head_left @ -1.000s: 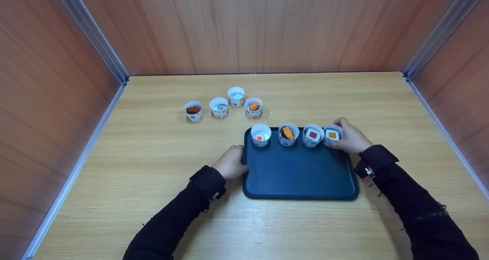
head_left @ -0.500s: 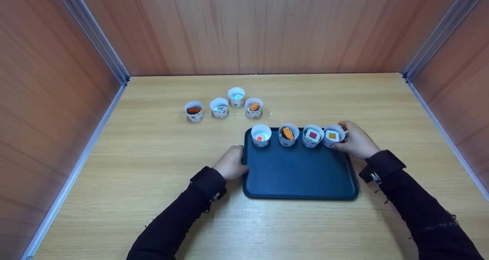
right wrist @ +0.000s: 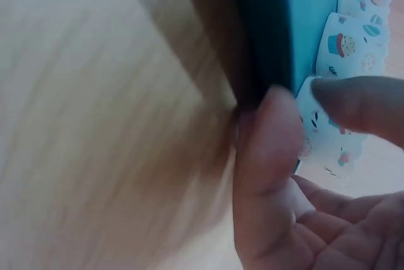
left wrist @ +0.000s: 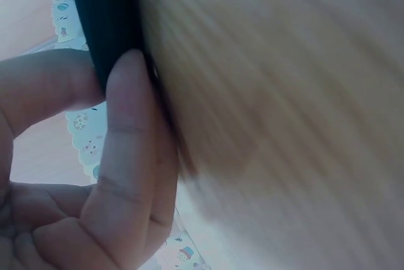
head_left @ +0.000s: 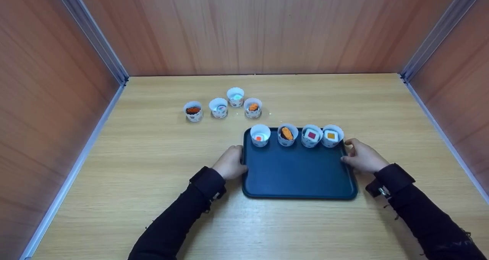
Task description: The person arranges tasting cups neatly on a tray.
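Observation:
A dark tray lies on the table with a row of paper cups along its far edge. My left hand grips the tray's left rim; in the left wrist view thumb and fingers pinch it from both faces. At the right rim is my right hand, its thumb over the tray. In the right wrist view its fingers touch the edge while the thumb stands apart from it. Nearest that hand is a paper cup holding a white square with a yellow centre.
Also on the tray stand cups with a red-centred square, an orange-topped piece and a small orange bit. Beyond it several more cups stand on the table. Wooden panels enclose the back and sides.
My right hand has let go of the rightmost cup and moved toward me and right, down to the tray's right rim. My left hand keeps its hold on the left rim.

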The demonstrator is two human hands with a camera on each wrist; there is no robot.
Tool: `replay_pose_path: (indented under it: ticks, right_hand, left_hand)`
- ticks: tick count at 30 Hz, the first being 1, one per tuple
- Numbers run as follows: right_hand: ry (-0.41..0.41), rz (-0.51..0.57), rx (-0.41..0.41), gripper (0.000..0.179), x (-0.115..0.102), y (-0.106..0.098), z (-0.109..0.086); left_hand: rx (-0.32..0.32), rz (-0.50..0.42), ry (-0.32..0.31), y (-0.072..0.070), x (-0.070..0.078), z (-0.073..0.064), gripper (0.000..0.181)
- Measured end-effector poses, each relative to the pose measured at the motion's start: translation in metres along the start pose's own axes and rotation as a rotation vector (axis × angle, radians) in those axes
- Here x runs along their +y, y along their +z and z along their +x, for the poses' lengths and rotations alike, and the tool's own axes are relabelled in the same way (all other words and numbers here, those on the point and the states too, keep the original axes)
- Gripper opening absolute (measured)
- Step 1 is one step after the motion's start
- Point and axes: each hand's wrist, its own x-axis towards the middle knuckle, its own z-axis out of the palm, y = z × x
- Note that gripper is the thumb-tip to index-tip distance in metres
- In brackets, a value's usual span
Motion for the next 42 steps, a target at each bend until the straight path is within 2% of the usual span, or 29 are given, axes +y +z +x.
replay_pose_path:
  ticks: [7, 17, 21, 24, 26, 31, 35, 38, 42]
  right_hand:
    - [0.034, -0.002, -0.027, 0.054, 0.004, 0.003, 0.0]
    - [0.022, -0.016, -0.026, 0.049, 0.005, 0.002, 0.0]
    - [0.004, -0.005, -0.027, 0.049, 0.007, 0.002, 0.001]
    - [0.009, 0.002, -0.031, 0.05, 0.008, 0.003, 0.002]
    - [0.011, 0.002, -0.03, 0.051, 0.008, 0.003, 0.002]
    - [0.006, -0.006, -0.019, 0.05, 0.008, 0.004, 0.002]
    - [0.013, 0.003, -0.019, 0.049, 0.008, 0.004, 0.001]
    - [0.025, 0.011, -0.025, 0.049, 0.008, 0.004, 0.001]
    - [0.027, 0.013, -0.031, 0.05, 0.007, 0.004, 0.001]
  left_hand:
    - [0.009, -0.011, -0.007, 0.001, -0.001, -0.001, 0.043]
    - [0.001, -0.003, -0.021, -0.001, 0.0, 0.001, 0.047]
    - [0.012, 0.011, -0.064, -0.006, 0.0, 0.001, 0.051]
    - [0.073, 0.03, -0.116, -0.017, -0.002, 0.002, 0.058]
    - [0.139, 0.035, -0.127, -0.029, -0.004, 0.004, 0.06]
    - [0.314, 0.087, -0.097, -0.066, -0.012, 0.012, 0.066]
    - [0.416, 0.167, -0.08, -0.088, -0.021, 0.023, 0.074]
    - [0.445, 0.205, -0.11, -0.098, -0.029, 0.032, 0.085]
    - [0.388, 0.228, -0.207, -0.109, -0.04, 0.044, 0.105]
